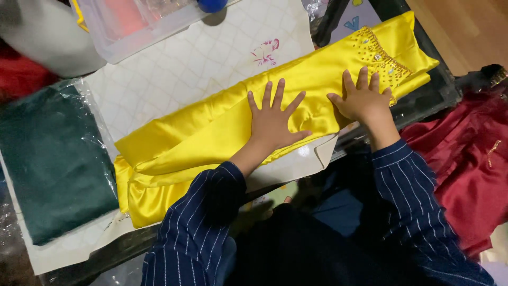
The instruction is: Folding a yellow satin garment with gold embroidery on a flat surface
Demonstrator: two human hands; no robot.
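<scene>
A long folded garment of shiny yellow satin [201, 137] lies slantwise across a white quilted cloth [174, 74]. Its upper right end carries beaded trim [378, 55]. My left hand [272, 119] lies flat on the middle of the yellow fabric, fingers spread. My right hand [362, 98] presses flat on the fabric just below the beaded end, fingers apart. Neither hand grips anything. Both arms wear dark blue sleeves with thin white stripes.
A folded dark green garment in clear plastic wrap [50, 159] lies at the left. A clear plastic box [132, 26] stands at the top. Dark red fabric [471, 159] is heaped at the right, beyond the table edge. Wooden floor [460, 26] shows top right.
</scene>
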